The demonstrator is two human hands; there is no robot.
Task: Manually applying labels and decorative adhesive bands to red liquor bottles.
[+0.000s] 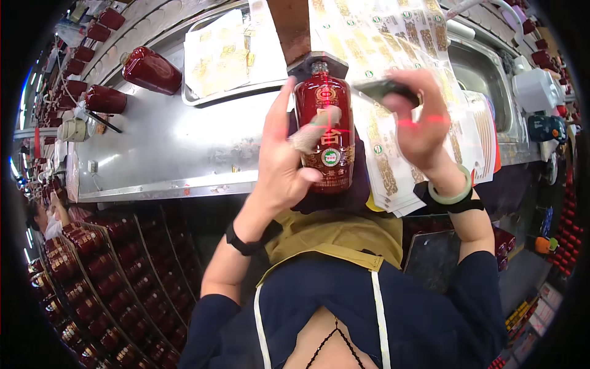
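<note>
The bottle (339,150), dark red with gold marks and a round green-and-white emblem, is at the centre of the frame, its neck toward the top, against a grey holder (340,66). The left hand (278,165) lies spread along the bottle's left side, its thumb and fingers apart; one finger, in a pale cover, reaches over the bottle's front. The right hand (423,120), right of centre and apart from the bottle, is closed on a dark tool (384,90); blur hides the tool's exact shape. Red light lines cross the bottle and the right hand.

Label sheets (387,46) with gold and green prints spread from the upper centre to the right of the bottle. In the upper left, a tray (228,98) carries white sheets with gold pieces, and a second red bottle (152,71) lies just left of it on the metal tabletop (178,138). A sink (482,74) is at the upper right. Racked bottles (114,270) fill the lower left. A mustard apron (335,232) shows below the bottle.
</note>
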